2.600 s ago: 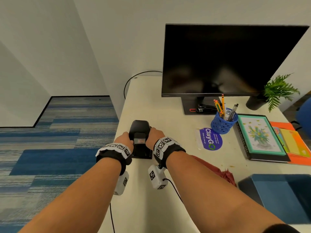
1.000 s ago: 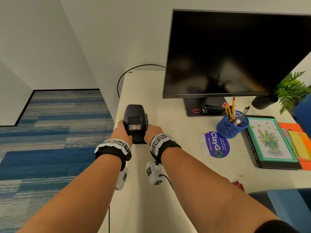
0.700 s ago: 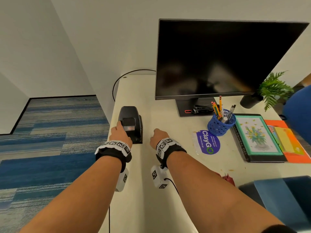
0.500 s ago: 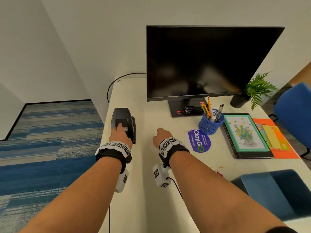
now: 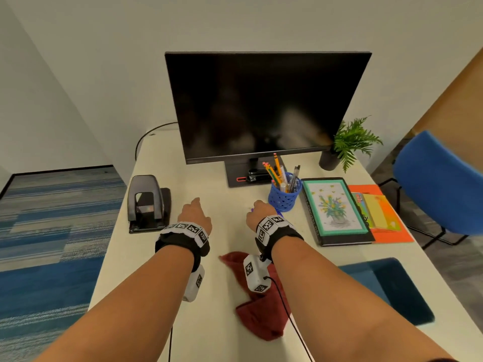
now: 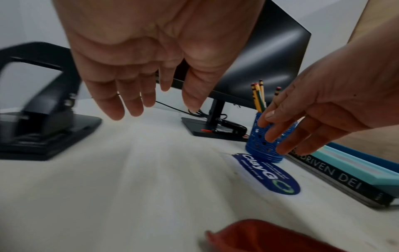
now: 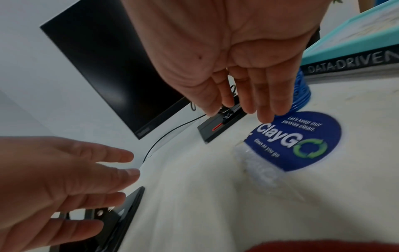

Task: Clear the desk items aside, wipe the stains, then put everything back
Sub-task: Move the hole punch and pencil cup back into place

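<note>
A black hole punch (image 5: 146, 202) stands at the desk's left edge, with no hand on it. Just right of it my left hand (image 5: 195, 209) hovers above the desk, fingers straight and spread (image 6: 155, 109), holding nothing. My right hand (image 5: 260, 212) hovers open over a blue ClayGO sticker (image 7: 295, 141), its fingertips close to a blue pen cup (image 5: 285, 197). A dark red cloth (image 5: 261, 309) lies crumpled under my right forearm.
A black monitor (image 5: 261, 105) stands at the back, with a stapler (image 5: 257, 175) on its base. At the right are a teal-covered book (image 5: 334, 210), an orange folder (image 5: 386, 218) and a potted plant (image 5: 347, 142). Beyond the desk's right edge stands a blue chair (image 5: 439, 184).
Both hands carried the hole punch to the desk's left edge and let go of it. They have since moved right toward the middle, and the red cloth has come into view.
</note>
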Demonstrator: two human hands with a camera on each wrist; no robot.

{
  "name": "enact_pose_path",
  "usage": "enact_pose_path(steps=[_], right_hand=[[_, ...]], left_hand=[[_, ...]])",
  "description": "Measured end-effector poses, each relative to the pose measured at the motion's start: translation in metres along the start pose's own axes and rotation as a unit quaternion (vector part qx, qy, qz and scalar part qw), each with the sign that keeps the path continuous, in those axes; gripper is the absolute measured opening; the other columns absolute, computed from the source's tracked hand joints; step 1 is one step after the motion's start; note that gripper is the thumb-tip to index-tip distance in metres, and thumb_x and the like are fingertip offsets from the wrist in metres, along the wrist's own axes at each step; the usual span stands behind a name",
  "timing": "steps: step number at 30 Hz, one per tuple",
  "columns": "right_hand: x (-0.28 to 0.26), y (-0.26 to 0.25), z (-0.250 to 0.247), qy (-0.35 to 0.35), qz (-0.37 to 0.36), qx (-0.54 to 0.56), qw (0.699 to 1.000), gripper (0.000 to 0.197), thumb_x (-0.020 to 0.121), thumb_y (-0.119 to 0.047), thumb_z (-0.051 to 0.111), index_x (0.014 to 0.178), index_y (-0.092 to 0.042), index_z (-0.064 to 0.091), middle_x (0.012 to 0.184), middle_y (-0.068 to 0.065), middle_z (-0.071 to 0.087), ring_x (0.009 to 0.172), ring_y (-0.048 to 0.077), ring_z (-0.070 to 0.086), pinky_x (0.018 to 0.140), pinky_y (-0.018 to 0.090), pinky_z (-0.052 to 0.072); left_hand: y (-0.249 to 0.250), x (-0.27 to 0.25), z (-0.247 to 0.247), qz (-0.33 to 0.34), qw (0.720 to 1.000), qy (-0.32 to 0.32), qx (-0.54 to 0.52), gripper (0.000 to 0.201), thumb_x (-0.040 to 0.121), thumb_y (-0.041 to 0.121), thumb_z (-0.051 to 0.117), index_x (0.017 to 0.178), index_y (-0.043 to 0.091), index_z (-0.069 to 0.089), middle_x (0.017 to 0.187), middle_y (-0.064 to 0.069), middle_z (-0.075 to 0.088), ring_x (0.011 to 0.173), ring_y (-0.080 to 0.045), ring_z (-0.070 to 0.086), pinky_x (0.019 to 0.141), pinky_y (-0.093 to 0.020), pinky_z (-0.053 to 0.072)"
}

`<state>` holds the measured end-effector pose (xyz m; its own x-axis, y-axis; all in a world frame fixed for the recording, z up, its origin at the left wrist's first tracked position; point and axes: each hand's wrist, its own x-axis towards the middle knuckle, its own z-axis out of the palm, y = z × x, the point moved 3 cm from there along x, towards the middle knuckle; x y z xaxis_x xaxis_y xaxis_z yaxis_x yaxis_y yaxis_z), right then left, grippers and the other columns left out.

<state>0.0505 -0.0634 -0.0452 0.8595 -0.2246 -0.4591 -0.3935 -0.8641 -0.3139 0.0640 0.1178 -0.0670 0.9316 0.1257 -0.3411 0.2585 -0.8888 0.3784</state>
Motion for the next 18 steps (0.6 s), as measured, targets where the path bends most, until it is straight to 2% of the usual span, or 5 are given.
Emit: enact_pose_path(steps=[3, 7, 9, 13, 18], right_hand=[[0.005, 0.022, -0.013, -0.008, 0.016, 0.008, 1.000, 0.032, 0.094, -0.019, 0.048, 0.121, -0.003, 0.050, 0.123, 0.015, 0.055, 0.112, 0.031, 0.056, 0.090, 0.035, 0.048], [0.016, 0.055, -0.032, -0.004, 0.051, 0.010, 0.999, 0.030, 0.095, -0.016, 0.046, 0.067, -0.008, 0.042, 0.069, 0.005, 0.045, 0.059, 0.018, 0.044, 0.072, 0.030, 0.044], [0.023, 0.069, -0.037, 0.004, 0.062, 0.018, 0.998, 0.034, 0.096, -0.016, 0.046, 0.064, -0.011, 0.040, 0.063, 0.004, 0.041, 0.060, 0.019, 0.045, 0.068, 0.026, 0.040], [0.038, 0.086, -0.048, -0.012, 0.060, 0.015, 0.998, 0.020, 0.098, -0.015, 0.043, 0.096, -0.006, 0.061, 0.101, 0.013, 0.065, 0.096, 0.028, 0.061, 0.073, 0.029, 0.046], [0.055, 0.100, -0.059, 0.025, 0.092, 0.072, 0.993, 0.036, 0.096, -0.012, 0.047, 0.132, -0.007, 0.043, 0.129, 0.014, 0.054, 0.117, 0.028, 0.055, 0.085, 0.030, 0.047]], left_hand=[[0.024, -0.001, 0.015, 0.016, 1.000, -0.012, 0.004, 0.065, 0.091, 0.025, 0.055, 0.147, 0.014, 0.025, 0.139, -0.016, 0.042, 0.123, -0.034, 0.049, 0.101, -0.041, 0.044], [0.055, 0.000, 0.032, 0.036, 0.999, -0.027, 0.001, 0.062, 0.093, 0.026, 0.054, 0.148, 0.014, 0.026, 0.140, -0.016, 0.042, 0.124, -0.032, 0.048, 0.101, -0.038, 0.043], [0.069, 0.001, 0.039, 0.048, 0.998, -0.030, -0.006, 0.061, 0.094, 0.026, 0.053, 0.148, 0.013, 0.026, 0.141, -0.016, 0.043, 0.125, -0.031, 0.048, 0.101, -0.037, 0.042], [0.095, 0.008, 0.054, 0.081, 0.995, -0.046, -0.036, 0.059, 0.095, 0.026, 0.052, 0.148, 0.013, 0.029, 0.141, -0.013, 0.046, 0.128, -0.027, 0.047, 0.103, -0.034, 0.039], [0.123, 0.010, 0.067, 0.109, 0.988, -0.064, -0.087, 0.059, 0.095, 0.023, 0.054, 0.148, 0.017, 0.029, 0.144, -0.006, 0.045, 0.129, -0.024, 0.048, 0.106, -0.035, 0.040]])
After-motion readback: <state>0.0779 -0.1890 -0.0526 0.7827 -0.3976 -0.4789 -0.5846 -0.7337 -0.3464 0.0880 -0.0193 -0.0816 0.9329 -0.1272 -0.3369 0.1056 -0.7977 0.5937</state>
